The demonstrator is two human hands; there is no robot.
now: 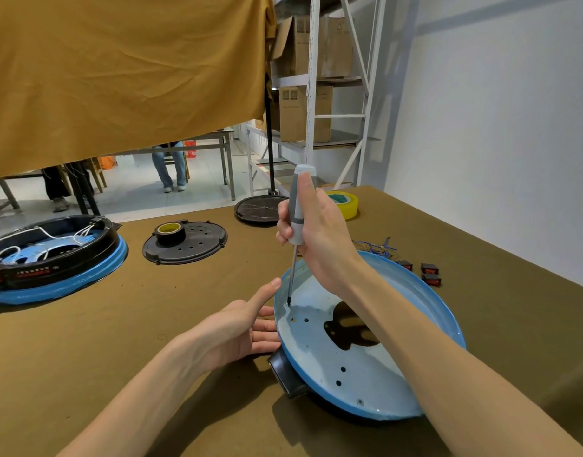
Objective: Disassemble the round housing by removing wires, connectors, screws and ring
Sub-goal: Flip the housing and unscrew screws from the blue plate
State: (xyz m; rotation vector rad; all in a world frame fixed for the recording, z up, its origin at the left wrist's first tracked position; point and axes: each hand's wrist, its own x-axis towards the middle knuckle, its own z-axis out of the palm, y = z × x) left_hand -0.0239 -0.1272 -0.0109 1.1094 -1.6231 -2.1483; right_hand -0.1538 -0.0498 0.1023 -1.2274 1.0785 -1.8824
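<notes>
Screw removal in hand: right hand (311, 232) grips screwdriver (298, 222), tip seated lower centre in blue housing (425, 291); left hand (240, 328), fingers straight, steadies rim; next, turning under firm downward pressure

Olive cloth-covered table (158, 324), two blue round housings (366, 367) (53, 258), two black covers (184, 245) (257, 209), yellow tape roll (348, 202), three switches (428, 273), loose wires (376, 248)

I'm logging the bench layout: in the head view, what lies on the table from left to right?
Wired blue housing → black cover with tape roll → left hand → screwdriver → yellow tape roll → red switches.
</notes>
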